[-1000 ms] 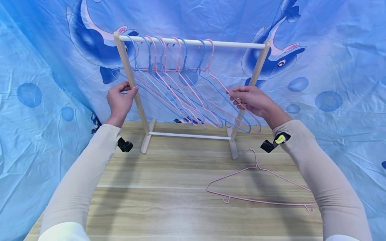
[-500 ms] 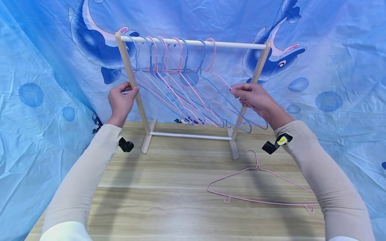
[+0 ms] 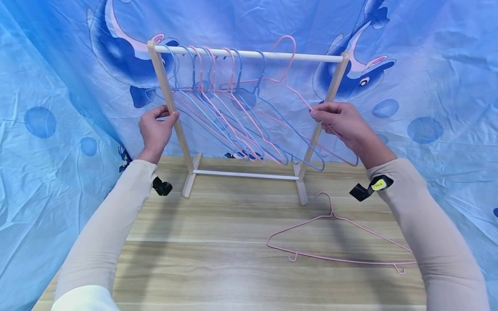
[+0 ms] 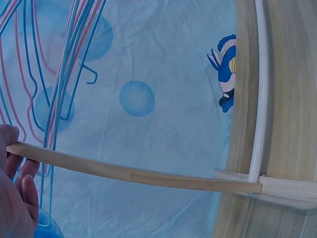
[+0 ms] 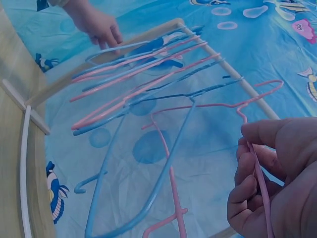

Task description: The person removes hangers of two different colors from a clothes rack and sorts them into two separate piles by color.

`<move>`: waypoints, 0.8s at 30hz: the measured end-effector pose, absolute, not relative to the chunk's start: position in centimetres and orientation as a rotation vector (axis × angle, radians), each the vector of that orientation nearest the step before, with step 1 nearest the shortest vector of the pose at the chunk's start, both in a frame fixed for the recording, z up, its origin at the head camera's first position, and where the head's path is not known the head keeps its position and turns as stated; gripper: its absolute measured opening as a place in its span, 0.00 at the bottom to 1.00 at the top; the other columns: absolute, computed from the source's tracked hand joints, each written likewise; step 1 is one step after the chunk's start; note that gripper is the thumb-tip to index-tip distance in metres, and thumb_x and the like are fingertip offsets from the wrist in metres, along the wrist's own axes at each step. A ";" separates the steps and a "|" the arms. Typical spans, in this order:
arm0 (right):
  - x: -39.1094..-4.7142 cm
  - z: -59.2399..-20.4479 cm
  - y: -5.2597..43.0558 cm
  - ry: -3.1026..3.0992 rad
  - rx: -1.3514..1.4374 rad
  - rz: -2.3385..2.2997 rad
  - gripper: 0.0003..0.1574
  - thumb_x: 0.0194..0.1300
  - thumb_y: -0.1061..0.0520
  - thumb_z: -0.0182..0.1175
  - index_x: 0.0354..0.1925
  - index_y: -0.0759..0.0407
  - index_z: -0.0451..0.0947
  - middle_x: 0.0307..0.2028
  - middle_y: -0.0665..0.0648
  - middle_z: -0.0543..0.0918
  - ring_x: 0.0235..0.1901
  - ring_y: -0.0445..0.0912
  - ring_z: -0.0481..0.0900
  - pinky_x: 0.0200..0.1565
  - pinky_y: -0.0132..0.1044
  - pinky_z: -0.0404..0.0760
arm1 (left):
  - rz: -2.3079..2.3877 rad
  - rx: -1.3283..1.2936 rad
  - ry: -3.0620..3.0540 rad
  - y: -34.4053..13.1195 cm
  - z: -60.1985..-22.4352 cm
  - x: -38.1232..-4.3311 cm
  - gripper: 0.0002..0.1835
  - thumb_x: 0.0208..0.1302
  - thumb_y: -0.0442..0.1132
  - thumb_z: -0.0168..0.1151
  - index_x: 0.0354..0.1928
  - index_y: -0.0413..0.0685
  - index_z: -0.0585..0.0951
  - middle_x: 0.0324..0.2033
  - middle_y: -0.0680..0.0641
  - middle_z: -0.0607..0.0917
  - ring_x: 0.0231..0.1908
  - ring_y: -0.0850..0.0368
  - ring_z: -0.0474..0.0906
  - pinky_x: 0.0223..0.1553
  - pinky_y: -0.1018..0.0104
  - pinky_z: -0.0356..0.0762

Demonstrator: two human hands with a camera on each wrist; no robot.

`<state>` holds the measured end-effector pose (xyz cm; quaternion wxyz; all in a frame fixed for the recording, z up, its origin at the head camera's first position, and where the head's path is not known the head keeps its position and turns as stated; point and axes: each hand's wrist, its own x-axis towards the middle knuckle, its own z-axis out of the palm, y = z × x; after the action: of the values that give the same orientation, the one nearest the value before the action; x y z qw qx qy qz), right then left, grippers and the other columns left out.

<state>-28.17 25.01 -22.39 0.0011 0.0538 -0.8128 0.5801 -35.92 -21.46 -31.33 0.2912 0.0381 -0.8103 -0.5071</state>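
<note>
My left hand (image 3: 157, 129) grips the left wooden post (image 3: 165, 88) of a small clothes rack, thumb in front. The left wrist view shows the fingers round the post's edge. My right hand (image 3: 344, 123) pinches a pink hanger (image 3: 298, 96) by its right shoulder. That hanger's hook rises above the white top rod (image 3: 315, 57), higher than the other hooks. In the right wrist view the pink wire runs between thumb and curled fingers (image 5: 242, 193). A blue hanger (image 3: 264, 67) is the nearest one on the rod, with several more blue and pink ones to its left.
One loose pink hanger (image 3: 342, 261) lies flat at the right of the wooden table (image 3: 218, 250), partly behind the right sleeve. The rack's right post (image 3: 334, 84) stands just behind my right hand. A blue curtain (image 3: 435, 86) with dolphin prints hangs behind.
My right hand has moved right with the pink hanger, whose hook has gone from resting on the rod to standing above it. The left hand stays on the post.
</note>
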 end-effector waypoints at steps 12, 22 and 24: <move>-26.5 -23.7 28.3 -2.605 0.180 1.562 0.11 0.69 0.47 0.68 0.47 0.46 0.88 0.38 0.43 0.85 0.37 0.43 0.76 0.37 0.31 0.77 | -1.363 0.115 -2.171 -21.5 -31.2 -35.8 0.22 0.68 0.55 0.67 0.58 0.53 0.86 0.50 0.45 0.87 0.46 0.58 0.84 0.54 0.61 0.83; -24.3 -25.5 30.6 -2.655 0.226 1.204 0.21 0.70 0.46 0.67 0.52 0.58 0.87 0.34 0.47 0.85 0.34 0.48 0.77 0.33 0.32 0.78 | -1.371 0.115 -2.176 -21.5 -31.2 -35.6 0.23 0.69 0.56 0.66 0.60 0.53 0.85 0.51 0.45 0.86 0.49 0.56 0.83 0.54 0.60 0.83; -23.8 -25.9 31.0 -2.673 0.220 1.142 0.22 0.70 0.45 0.67 0.52 0.60 0.86 0.33 0.50 0.85 0.33 0.48 0.76 0.31 0.32 0.77 | -1.372 0.114 -2.175 -21.4 -31.2 -35.6 0.23 0.69 0.56 0.66 0.60 0.53 0.85 0.51 0.45 0.86 0.48 0.56 0.83 0.54 0.61 0.83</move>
<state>-23.76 31.01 -25.94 0.1133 0.0749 -0.9111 0.3892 -35.63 -21.42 -31.17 0.2798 0.0424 -0.8113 -0.5116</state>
